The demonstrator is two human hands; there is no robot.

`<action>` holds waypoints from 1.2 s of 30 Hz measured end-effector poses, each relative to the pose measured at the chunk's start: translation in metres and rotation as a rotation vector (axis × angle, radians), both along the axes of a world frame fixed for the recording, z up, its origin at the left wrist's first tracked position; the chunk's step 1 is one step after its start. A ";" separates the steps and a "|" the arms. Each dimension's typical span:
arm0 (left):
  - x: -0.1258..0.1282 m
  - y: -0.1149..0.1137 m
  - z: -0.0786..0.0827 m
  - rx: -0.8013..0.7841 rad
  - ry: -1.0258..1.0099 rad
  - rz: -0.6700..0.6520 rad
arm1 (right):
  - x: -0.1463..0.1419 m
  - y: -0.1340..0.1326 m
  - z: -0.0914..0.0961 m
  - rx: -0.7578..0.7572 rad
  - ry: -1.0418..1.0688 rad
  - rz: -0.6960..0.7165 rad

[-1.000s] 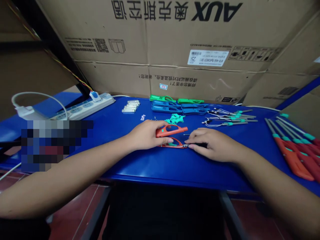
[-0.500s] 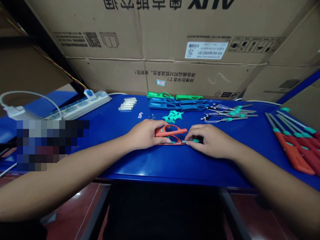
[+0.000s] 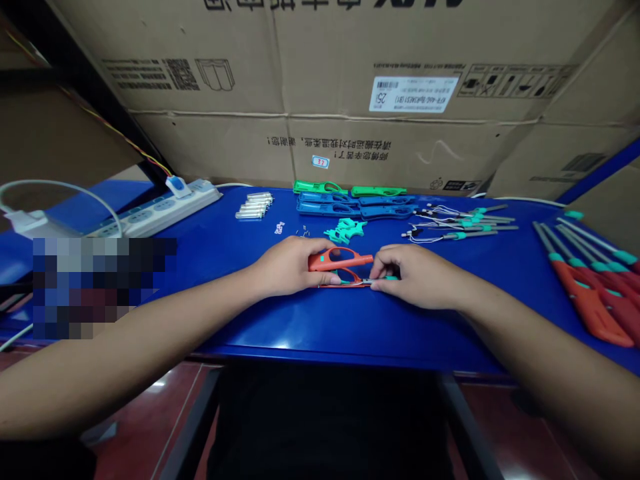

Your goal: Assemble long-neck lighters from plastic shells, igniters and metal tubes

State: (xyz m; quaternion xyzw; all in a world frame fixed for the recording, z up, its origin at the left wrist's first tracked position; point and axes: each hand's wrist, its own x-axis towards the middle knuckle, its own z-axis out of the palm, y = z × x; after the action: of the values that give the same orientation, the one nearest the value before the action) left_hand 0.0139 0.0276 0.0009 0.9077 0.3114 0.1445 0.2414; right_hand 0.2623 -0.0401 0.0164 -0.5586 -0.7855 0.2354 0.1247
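My left hand grips a red plastic lighter shell, with an upper half and a lower half lying side by side. My right hand pinches a slim metal tube with a teal collar, and its tip reaches the right end of the lower half. Both hands rest on the blue table, their fingers close together. My fingers hide part of the red shell and most of the tube's rear end.
Along the table's back are a power strip, metal tubes, green shells, blue shells, teal pieces and wired metal rods. Red long-nosed lighters lie at right. Cardboard boxes stand behind.
The view has tilted and the table sits higher in the frame. My right hand has moved left, bringing the metal tube against the lower red half. The red shell now lies flatter.
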 end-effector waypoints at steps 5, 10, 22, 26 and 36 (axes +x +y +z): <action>0.000 -0.001 0.000 -0.002 -0.006 -0.001 | 0.001 0.001 0.002 -0.043 -0.014 -0.013; 0.001 -0.002 0.002 0.048 -0.022 -0.016 | -0.001 0.004 0.006 -0.048 -0.068 0.003; 0.002 -0.008 0.004 0.123 -0.229 -0.276 | 0.002 0.003 0.002 -0.093 0.037 -0.004; 0.005 -0.006 0.005 0.177 -0.261 -0.469 | 0.005 0.003 0.000 -0.102 0.075 0.001; 0.007 -0.002 0.002 0.183 -0.141 -0.629 | 0.004 0.000 -0.001 -0.009 0.053 0.051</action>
State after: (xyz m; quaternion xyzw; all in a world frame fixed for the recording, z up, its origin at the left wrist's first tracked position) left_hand 0.0214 0.0254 0.0024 0.9649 -0.0158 0.1529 0.2128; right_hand 0.2667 -0.0400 0.0151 -0.5326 -0.7948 0.2567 0.1366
